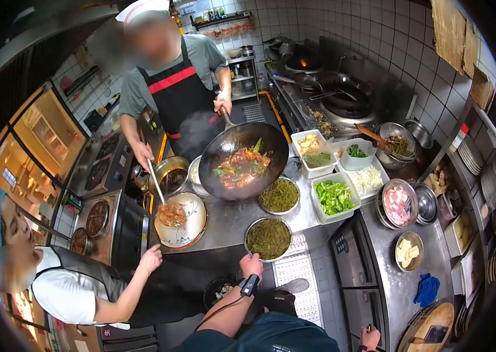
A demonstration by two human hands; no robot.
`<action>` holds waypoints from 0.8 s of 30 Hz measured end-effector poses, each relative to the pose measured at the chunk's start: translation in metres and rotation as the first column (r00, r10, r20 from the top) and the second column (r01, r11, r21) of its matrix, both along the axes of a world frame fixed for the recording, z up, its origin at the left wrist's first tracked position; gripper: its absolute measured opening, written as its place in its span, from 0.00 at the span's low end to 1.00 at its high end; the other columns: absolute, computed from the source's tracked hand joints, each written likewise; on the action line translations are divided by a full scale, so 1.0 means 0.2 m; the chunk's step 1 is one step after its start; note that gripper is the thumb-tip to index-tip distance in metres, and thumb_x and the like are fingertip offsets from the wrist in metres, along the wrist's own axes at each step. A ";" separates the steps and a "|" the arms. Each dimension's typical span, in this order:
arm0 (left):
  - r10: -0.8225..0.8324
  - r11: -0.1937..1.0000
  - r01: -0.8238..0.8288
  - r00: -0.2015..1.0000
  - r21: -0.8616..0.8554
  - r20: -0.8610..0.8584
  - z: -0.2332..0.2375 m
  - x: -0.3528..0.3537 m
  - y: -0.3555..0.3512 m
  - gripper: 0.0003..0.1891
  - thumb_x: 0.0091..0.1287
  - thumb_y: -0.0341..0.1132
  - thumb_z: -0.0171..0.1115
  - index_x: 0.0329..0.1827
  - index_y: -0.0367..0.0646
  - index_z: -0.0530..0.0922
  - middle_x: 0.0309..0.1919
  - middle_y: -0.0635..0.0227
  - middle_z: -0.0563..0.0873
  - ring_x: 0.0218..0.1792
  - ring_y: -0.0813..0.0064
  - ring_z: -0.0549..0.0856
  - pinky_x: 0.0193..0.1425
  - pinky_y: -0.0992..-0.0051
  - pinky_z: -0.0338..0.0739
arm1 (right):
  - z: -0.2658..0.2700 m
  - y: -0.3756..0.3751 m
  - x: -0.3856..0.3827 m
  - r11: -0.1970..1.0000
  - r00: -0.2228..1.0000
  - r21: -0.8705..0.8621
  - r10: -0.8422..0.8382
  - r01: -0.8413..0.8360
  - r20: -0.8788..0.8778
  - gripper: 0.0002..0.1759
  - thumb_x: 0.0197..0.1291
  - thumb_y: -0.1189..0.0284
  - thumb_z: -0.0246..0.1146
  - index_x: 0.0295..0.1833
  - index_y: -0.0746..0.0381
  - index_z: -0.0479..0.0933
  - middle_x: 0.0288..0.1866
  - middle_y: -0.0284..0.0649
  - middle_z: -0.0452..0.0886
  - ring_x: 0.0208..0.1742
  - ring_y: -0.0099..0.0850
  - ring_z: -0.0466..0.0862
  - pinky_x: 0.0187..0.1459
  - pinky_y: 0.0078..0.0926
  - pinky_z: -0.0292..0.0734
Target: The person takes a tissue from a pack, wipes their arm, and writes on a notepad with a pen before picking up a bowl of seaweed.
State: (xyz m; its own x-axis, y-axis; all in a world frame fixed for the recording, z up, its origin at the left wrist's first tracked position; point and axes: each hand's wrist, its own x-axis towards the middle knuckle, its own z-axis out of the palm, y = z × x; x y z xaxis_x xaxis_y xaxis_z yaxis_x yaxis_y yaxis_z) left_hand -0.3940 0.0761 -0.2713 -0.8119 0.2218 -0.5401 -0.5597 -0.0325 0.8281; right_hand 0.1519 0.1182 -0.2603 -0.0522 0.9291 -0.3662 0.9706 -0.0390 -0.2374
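Note:
My left hand (252,265), fingers curled, is at the near rim of a steel bowl (268,239) heaped with green strands. Any grip it has is hidden behind the knuckles. Low on the right, beside the steel counter's front edge, my right hand (370,337) is closed, with a small dark item showing at its fingers. Another steel bowl (279,195) of green strands sits just beyond the first. Across the counter, a person in a black apron tilts a wok (242,159) of saucy food and holds a ladle (172,215) over a patterned plate (184,234).
Tubs of cut green peppers (335,197), shredded white vegetable (367,180) and chopped greens (356,152) stand right of the wok. A bowl of raw meat (398,202) and a blue cloth (427,290) lie on the right counter. A second person (78,287) stands at left.

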 end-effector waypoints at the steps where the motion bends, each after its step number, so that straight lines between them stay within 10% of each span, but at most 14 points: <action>1: 0.009 1.000 -0.009 1.000 0.010 0.002 0.00 -0.01 0.00 0.11 0.64 0.26 0.58 0.24 0.44 0.69 0.12 0.72 0.69 0.09 0.78 0.69 0.12 0.71 0.56 | -0.06 0.01 0.02 1.000 1.000 -0.001 -0.001 0.001 0.000 0.30 0.66 0.48 0.63 0.47 0.69 0.84 0.39 0.61 0.86 0.40 0.55 0.87 0.41 0.50 0.80; 3: -0.014 0.999 0.014 1.000 -0.028 0.026 0.05 -0.03 0.01 0.10 0.66 0.27 0.55 0.27 0.46 0.67 0.13 0.73 0.69 0.10 0.79 0.67 0.12 0.74 0.57 | -0.17 0.02 0.04 0.978 0.994 0.178 -0.106 0.111 -0.038 0.25 0.53 0.57 0.72 0.34 0.72 0.81 0.31 0.62 0.83 0.39 0.59 0.85 0.42 0.50 0.80; 24: 0.184 0.981 -0.187 0.982 -0.048 -0.052 -0.11 -0.25 -0.04 0.09 0.66 0.28 0.56 0.27 0.40 0.70 0.14 0.68 0.72 0.09 0.78 0.68 0.11 0.75 0.59 | -0.08 -0.15 0.07 0.979 0.984 0.104 -0.168 0.173 -0.056 0.20 0.56 0.63 0.72 0.34 0.73 0.81 0.29 0.62 0.82 0.36 0.59 0.85 0.39 0.49 0.79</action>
